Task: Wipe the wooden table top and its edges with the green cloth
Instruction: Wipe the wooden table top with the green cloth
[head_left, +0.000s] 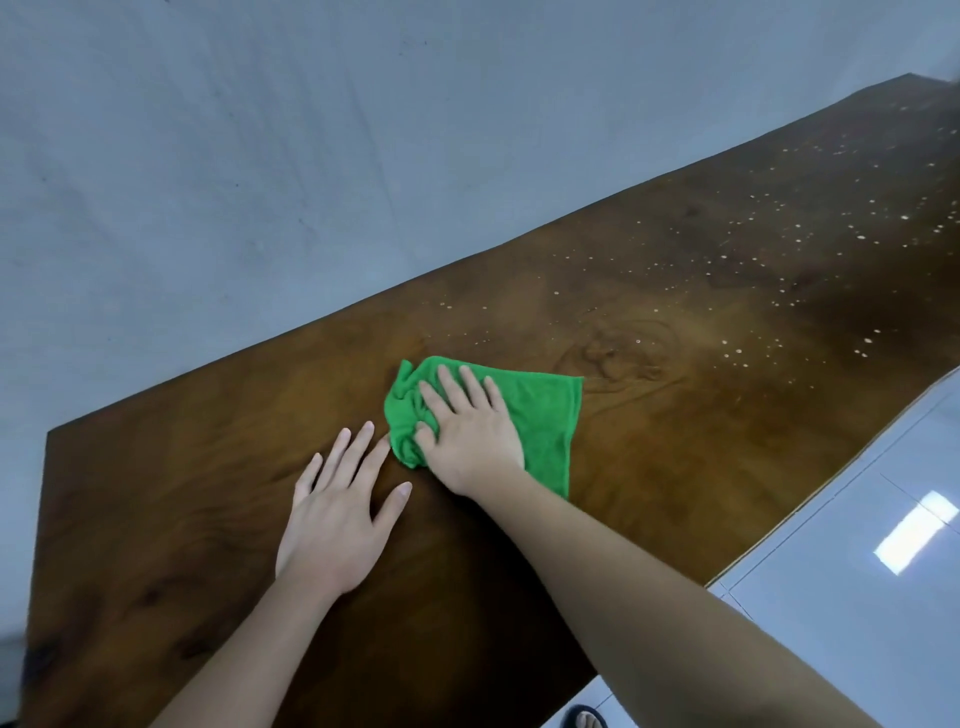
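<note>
Head view: we see the right hand (470, 434) pressed palm-down on the green cloth (540, 415), its grip spread flat with the thumb bunching the cloth's left edge, the cloth lying near the middle of the wooden tabletop (208, 493). The left hand (337, 519) rests just beside it, its grip wide and holding nothing, fingers flat on the bare wood. Pale droplets (779, 249) speckle the tabletop beyond the cloth, and tiled floor (857, 545) shows at right
</note>
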